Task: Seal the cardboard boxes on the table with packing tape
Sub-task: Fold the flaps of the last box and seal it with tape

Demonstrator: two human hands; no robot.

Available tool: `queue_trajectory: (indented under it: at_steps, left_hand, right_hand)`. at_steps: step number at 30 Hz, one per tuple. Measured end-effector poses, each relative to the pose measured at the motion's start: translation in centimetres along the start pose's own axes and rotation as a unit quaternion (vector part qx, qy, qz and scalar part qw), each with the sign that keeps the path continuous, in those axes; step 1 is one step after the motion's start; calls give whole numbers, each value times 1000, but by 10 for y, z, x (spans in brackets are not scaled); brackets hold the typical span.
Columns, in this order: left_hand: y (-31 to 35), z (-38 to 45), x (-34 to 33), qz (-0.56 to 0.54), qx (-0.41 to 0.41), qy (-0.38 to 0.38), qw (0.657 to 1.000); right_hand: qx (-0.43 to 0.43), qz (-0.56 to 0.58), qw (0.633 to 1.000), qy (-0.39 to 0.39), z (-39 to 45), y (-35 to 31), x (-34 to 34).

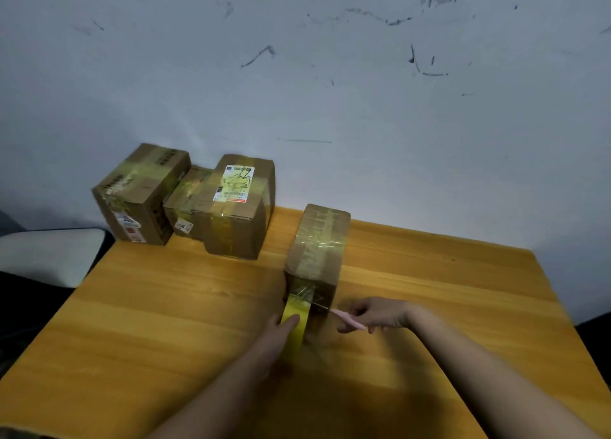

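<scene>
A long cardboard box (319, 243) lies mid-table, a yellowish tape strip running along its top and down its near end. My left hand (281, 334) grips the yellow tape roll (295, 319) just below that near end, the tape still joined to the box. My right hand (377, 313) holds a pink cutter (347, 319) with its thin blade pointing left at the stretched tape beside the box's lower corner.
Three taped cardboard boxes (145, 194) (185, 204) (239, 207) stand together at the table's far left edge against the scuffed wall. The wooden table (148, 306) spreads left and right of my arms. A pale chair seat (46, 257) sits beyond the left edge.
</scene>
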State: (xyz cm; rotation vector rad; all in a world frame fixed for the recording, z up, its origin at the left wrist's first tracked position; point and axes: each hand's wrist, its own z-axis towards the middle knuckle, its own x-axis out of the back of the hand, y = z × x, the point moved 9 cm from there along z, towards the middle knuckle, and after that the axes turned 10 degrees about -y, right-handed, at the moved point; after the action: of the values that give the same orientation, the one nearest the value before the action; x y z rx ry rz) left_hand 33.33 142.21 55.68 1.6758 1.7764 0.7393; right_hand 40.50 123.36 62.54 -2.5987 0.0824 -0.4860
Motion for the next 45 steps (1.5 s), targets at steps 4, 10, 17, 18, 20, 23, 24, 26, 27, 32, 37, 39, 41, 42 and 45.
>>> queue_trajectory:
  at_steps: [4,10,17,18,20,23,24,26,27,32,37,39,41,42,45]
  left_hand:
    - [-2,2,0,-7,5,-6,1000]
    - [-3,3,0,-12,6,-23,1000]
    - [-10,9,3,-12,15,-28,999]
    - [-11,10,3,-17,19,-30,999]
    - [-15,11,2,-35,23,-34,999]
    - [-16,3,1,-43,28,-34,998]
    - [-17,1,2,-37,25,-34,998]
    - [-12,-8,10,-3,16,-28,999]
    - [-9,-13,14,20,12,-28,999]
    - [6,-40,43,214,32,-59,974]
    - [19,-57,96,461,27,33,886]
    - [24,-62,112,534,12,66,843]
    - [29,-65,123,591,-17,81,803]
    - [30,-65,127,621,-26,84,779]
    - [26,-66,142,700,-42,78,709]
  right_hand:
    - [10,-14,1000,-5,6,-9,9]
    - [43,-9,999,17,10,-12,20]
    - [53,-32,995,75,8,-15,33]
    - [55,-33,995,78,6,-16,34]
    - [59,-33,994,80,4,-18,34]
    - [56,-34,995,74,0,-20,30]
    - [54,-36,995,70,-1,-21,29]
    - [46,-34,997,57,-3,-21,24]
    - [38,-37,998,46,-4,-20,20]
    - [-20,-43,999,-24,0,-11,-13]
    - [-18,11,996,92,22,-12,-46]
    - [-27,-20,991,129,34,-26,-63]
    - [-42,-49,982,176,43,-48,-77]
    - [-52,-60,976,201,45,-59,-83]
    - [-70,-135,957,248,60,-96,-103]
